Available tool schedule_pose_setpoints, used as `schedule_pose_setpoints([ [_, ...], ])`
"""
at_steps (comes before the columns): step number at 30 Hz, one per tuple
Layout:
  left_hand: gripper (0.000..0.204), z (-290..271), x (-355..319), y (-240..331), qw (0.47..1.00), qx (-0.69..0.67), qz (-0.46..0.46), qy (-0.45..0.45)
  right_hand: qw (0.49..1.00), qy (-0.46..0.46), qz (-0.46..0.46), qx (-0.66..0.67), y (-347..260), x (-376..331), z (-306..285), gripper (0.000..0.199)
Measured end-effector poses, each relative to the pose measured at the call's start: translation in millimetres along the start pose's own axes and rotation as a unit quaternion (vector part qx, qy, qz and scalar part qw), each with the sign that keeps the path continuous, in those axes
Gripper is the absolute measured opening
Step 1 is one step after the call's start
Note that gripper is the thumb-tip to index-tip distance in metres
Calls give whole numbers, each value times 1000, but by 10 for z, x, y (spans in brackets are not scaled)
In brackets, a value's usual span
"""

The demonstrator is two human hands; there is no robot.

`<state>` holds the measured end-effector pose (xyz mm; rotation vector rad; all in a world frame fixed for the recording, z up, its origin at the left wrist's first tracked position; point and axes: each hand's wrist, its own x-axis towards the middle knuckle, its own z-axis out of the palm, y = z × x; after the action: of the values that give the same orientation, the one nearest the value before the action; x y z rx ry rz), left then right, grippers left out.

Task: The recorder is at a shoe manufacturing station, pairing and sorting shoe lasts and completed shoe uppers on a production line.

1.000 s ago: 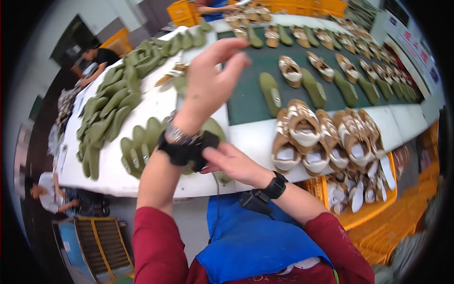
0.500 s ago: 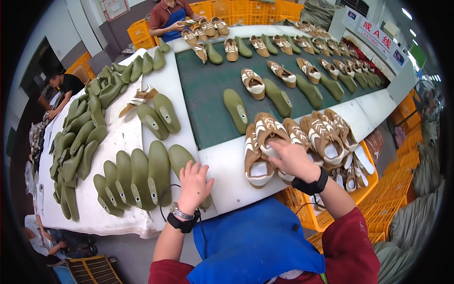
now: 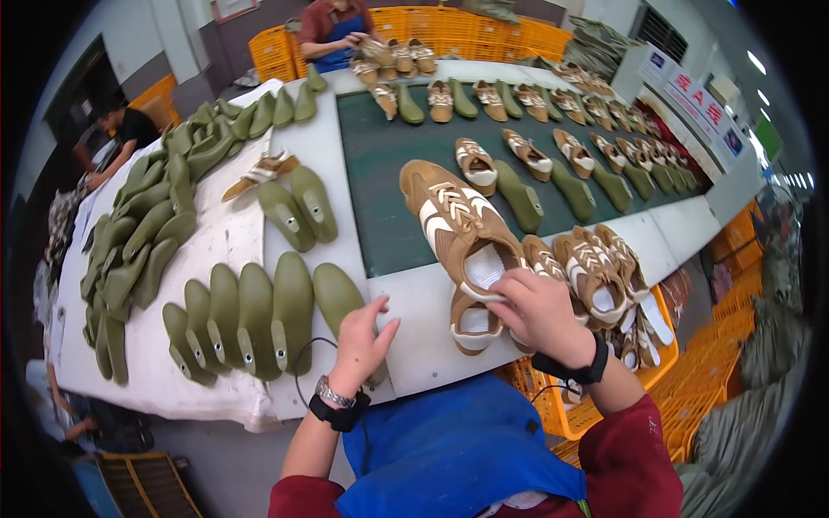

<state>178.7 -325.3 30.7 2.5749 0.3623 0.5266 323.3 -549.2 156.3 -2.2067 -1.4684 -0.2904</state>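
Note:
My right hand [image 3: 548, 315] pinches the heel collar of a brown-and-white lace-up sneaker [image 3: 442, 203], holding it raised and tilted with its toe pointing away over the green belt. Beneath it, another sneaker [image 3: 472, 335] lies partly hidden on the white table edge. More sneakers [image 3: 591, 274] sit in a bunch just right of that hand. My left hand [image 3: 361, 345] is empty, thumb and fingers apart, beside a green shoe last [image 3: 335, 292] that it partly covers. A row of similar lasts [image 3: 256, 315] lies to its left.
Green lasts [image 3: 138, 224] are heaped on the white cloth at left. The green belt [image 3: 380, 173] carries rows of sneakers and lasts. A yellow crate [image 3: 580, 420] with shoes stands below the table's right edge. A co-worker in a blue apron [image 3: 341, 39] handles shoes at the far side.
My right hand has taken hold of the sneaker and lifted it off the bunch, up and leftward. My left hand has moved slightly to the right, still empty.

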Motion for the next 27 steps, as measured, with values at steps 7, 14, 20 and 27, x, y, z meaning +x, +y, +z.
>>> schedule_pose_setpoints([
  [7, 46, -602, 363, 355, 803, -590, -87, 3, 991, 61, -111, 41, -249, 89, -38, 19],
  [14, 40, -176, -142, -3, 998, 53, 27, -6, 978, -95, 102, 156, 202, 1060, 32, 23],
  [20, 24, 117, -185, -112, 997, 34, -9, 71, 982, -119, 127, 66, 1081, 2328, 954, 30],
  [27, 16, 112, -254, -223, 998, 1, -31, 45, 957, -116, 267, -6, 1662, 3088, 2448, 29],
])
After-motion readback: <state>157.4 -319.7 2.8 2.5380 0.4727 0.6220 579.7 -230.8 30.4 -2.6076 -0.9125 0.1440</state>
